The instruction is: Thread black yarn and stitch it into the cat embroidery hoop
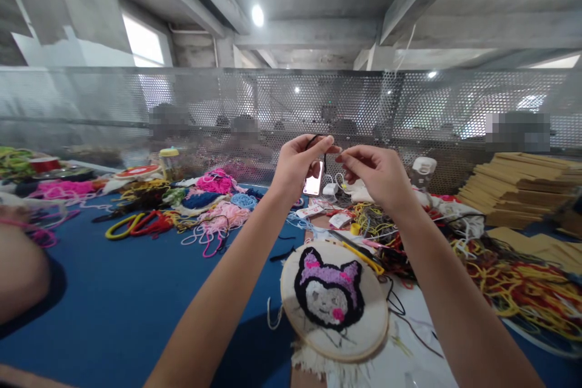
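My left hand (304, 162) is raised above the table with its fingers closed on a strand of black yarn (325, 160), which loops over them and hangs down. Close to its fingertips, my right hand (377, 174) is closed in a pinch. Whatever lies between those fingers is too small to make out. Below both hands lies a round embroidery hoop (375, 297) with cream cloth, bearing a tufted figure (325, 297) in black, purple, white and pink. A long yellow and black tool (357, 251) rests along the hoop's upper edge.
A lit phone (313, 184) stands behind the hands. Pink yarn (216, 182) and other coloured yarn lie left; tangled yarn (536, 294) and stacked brown cardboard (518, 188) are right. A perforated metal screen (254, 103) runs behind. Someone's bare limb (20, 267) rests at the left edge.
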The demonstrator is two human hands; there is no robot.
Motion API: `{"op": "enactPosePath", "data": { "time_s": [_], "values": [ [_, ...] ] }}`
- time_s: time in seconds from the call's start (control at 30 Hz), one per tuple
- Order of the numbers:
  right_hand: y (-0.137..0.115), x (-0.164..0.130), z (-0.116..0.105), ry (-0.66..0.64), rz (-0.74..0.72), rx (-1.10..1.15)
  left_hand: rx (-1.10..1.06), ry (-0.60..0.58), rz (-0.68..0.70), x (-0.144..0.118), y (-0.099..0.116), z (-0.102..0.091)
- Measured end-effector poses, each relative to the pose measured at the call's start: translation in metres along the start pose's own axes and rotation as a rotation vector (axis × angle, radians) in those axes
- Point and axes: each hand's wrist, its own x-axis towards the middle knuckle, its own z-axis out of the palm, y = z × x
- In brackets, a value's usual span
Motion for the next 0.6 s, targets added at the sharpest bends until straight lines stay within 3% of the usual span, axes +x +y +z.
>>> {"op": "enactPosePath", "data": {
  "time_s": [0.2, 0.6],
  "values": [
    [-0.0017, 0.0004, -0.0001, -0.014, 0.040, 0.047, 0.056, 0.024, 0.069, -0.0009, -0.0017, 0.0031],
    [-0.0028, -0.0020, 0.0011, 0.022, -0.072, -0.024, 0.124, 0.026, 0.141, -0.0005, -0.0041, 0.0015]
  ]
}}
